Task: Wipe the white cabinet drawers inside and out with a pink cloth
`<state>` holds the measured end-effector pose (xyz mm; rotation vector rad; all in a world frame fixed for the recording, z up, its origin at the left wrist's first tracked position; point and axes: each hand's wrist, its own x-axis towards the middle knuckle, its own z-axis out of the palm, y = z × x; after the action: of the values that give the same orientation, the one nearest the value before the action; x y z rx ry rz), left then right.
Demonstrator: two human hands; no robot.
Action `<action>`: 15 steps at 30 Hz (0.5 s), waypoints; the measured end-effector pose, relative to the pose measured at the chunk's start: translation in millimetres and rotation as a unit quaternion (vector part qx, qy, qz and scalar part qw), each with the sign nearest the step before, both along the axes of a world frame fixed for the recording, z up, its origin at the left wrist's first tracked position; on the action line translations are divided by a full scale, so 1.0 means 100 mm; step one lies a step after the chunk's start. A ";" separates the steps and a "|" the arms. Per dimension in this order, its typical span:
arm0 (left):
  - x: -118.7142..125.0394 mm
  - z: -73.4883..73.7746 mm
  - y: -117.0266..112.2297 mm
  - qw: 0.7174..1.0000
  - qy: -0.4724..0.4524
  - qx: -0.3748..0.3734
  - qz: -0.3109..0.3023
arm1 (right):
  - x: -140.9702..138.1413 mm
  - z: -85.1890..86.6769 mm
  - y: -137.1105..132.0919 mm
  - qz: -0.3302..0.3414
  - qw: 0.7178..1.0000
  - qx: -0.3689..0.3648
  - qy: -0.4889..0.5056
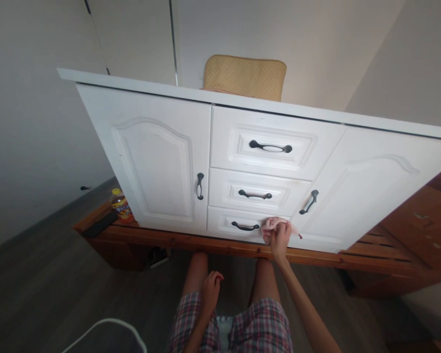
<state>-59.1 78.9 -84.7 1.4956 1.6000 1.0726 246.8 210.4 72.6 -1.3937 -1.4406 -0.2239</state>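
My right hand (281, 238) is closed on a crumpled pink cloth (269, 228). It presses the cloth against the lower right corner of the bottom drawer (220, 220) of a white cabinet, just right of that drawer's dark handle (245, 226). A loose end of the cloth hangs out to the right, towards the right door (375, 196). Over my left leg, my left hand (210, 289) is held with its fingers curled together, and I see nothing in it.
The cabinet's left door (154, 171) and other drawers are closed. A wooden bench (183, 240) supports the cabinet. A yellow-capped bottle (121, 205) stands at its left. Behind the top edge is a beige padded backrest (246, 76). A white-rimmed container (110, 333) sits lower left.
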 end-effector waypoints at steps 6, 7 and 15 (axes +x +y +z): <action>0.00 0.05 -0.05 1.000 -0.004 -0.006 0.009 | -1.31 0.00 0.19 0.095 0.992 -0.030 -0.075; 0.00 0.08 -0.07 1.000 -0.007 -0.004 0.012 | -1.50 -0.02 0.20 0.102 0.990 -0.035 -0.095; -0.05 0.82 0.19 0.987 0.011 0.106 0.119 | -1.83 -0.07 0.23 0.150 0.963 -0.062 -0.217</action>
<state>-64.5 98.2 -2.7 1.4797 1.7573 1.4016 64.1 233.8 65.5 -1.2492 -2.0390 -0.2585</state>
